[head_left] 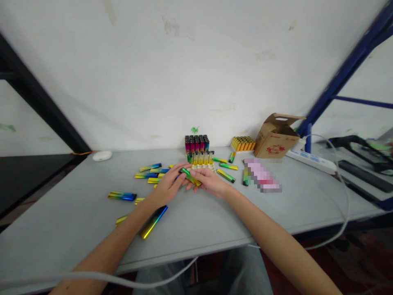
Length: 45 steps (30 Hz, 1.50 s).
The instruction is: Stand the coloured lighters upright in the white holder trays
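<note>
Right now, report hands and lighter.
Both hands, left hand and right hand, on green-yellow lighter. Partly filled tray just beyond. Nothing visible between hands and tray.

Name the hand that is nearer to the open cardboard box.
Right. The right hand, on the green-and-yellow lighter, is left of the cardboard box and closer to the person; the left hand, at the lighter's dark end, is farther left.

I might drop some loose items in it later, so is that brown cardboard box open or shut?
Open: the brown cardboard box has its top flap, with the handle cutout, raised, exposing a dark gap beneath.
</note>
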### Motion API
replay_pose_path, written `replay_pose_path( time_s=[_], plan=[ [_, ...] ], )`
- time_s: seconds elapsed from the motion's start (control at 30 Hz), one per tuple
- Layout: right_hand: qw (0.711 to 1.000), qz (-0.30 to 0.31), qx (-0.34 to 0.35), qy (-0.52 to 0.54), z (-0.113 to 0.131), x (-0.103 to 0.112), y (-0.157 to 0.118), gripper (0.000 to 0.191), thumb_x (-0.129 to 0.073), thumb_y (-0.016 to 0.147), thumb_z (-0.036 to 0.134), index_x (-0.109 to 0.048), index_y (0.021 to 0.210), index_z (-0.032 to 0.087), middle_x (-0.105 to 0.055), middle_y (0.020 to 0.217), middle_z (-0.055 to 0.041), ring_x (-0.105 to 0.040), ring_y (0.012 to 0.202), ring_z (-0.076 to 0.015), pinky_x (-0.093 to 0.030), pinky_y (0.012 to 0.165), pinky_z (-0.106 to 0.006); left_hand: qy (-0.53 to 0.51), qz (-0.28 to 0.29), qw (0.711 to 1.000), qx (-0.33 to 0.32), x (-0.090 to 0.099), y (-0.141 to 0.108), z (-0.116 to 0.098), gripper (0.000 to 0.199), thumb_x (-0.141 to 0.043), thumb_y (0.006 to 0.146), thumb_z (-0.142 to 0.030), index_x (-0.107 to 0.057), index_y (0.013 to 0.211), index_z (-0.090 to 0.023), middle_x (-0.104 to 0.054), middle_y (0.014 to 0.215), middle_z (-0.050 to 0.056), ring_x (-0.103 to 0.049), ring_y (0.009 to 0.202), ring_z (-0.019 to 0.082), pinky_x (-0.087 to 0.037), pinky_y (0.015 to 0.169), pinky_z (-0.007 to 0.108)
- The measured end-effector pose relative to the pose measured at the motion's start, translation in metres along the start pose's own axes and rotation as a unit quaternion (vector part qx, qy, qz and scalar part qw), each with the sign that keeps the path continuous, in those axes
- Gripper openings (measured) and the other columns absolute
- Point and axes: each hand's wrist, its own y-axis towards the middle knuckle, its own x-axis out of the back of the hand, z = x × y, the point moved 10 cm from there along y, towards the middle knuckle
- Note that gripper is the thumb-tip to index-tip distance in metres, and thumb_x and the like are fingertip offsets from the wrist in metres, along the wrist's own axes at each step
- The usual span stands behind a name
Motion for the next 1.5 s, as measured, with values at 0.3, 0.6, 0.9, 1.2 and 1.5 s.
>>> replay_pose_path(
  time_s=[0.3,0.6,0.9,1.2,1.5],
  plan=[
    [0.986,-0.137,-0.004,-0.095,0.004,0.043,-0.001,0.033,-0.051,0.09,0.043,-0.067,0.093,0.014,-0.071,0.092,-0.0101,-0.066,0.076,-0.0148,-0.051,0.059,-0.023,-0.187,-0.133,0.966,0.12,0.024,0.002,0.015,0.038,-0.053,0.086,-0.054,-0.063,0.087,-0.017,-0.07,0.09,0.009,-0.064,0.097,0.023,-0.047,0.095,0.039],
    [0.824,-0.275,0.157,-0.471,0.049,0.063,-0.02,0.022,-0.049,0.09,0.027,-0.068,0.091,0.016,-0.071,0.089,-0.0064,-0.063,0.08,-0.0178,-0.047,0.071,-0.029,-0.445,-0.141,0.853,0.235,0.013,-0.005,0.037,0.029,-0.06,0.084,-0.048,-0.054,0.092,-0.02,-0.045,0.054,-0.01,-0.033,0.033,0.004,-0.03,0.033,0.014],
    [0.776,-0.191,0.146,-0.583,0.032,0.04,-0.011,0.018,-0.052,0.089,0.021,-0.067,0.097,0.013,-0.069,0.098,-0.0105,-0.06,0.096,-0.0201,-0.042,0.092,-0.034,-0.513,-0.014,0.792,0.331,-0.013,-0.011,0.04,0.06,-0.027,0.093,-0.057,-0.049,0.055,-0.016,-0.033,0.04,-0.003,-0.03,0.034,0.007,-0.028,0.036,0.018],
    [0.781,-0.18,0.133,-0.584,0.026,0.037,-0.01,0.018,-0.053,0.089,0.022,-0.066,0.099,0.014,-0.067,0.1,-0.0111,-0.058,0.099,-0.0218,-0.041,0.093,-0.036,-0.544,0.008,0.774,0.323,-0.016,-0.012,0.033,0.049,-0.037,0.088,-0.052,-0.044,0.053,-0.017,-0.024,0.044,-0.006,-0.028,0.037,0.008,-0.029,0.037,0.019],
    [0.78,-0.177,0.125,-0.588,0.023,0.039,-0.009,0.019,-0.054,0.089,0.023,-0.066,0.101,0.014,-0.065,0.1,-0.0108,-0.057,0.098,-0.0209,-0.042,0.091,-0.034,-0.538,0.012,0.763,0.358,-0.024,-0.017,0.042,0.043,-0.036,0.086,-0.047,-0.039,0.053,-0.019,-0.015,0.046,-0.009,-0.011,0.036,0.006,-0.017,0.032,0.015]
  ],
)
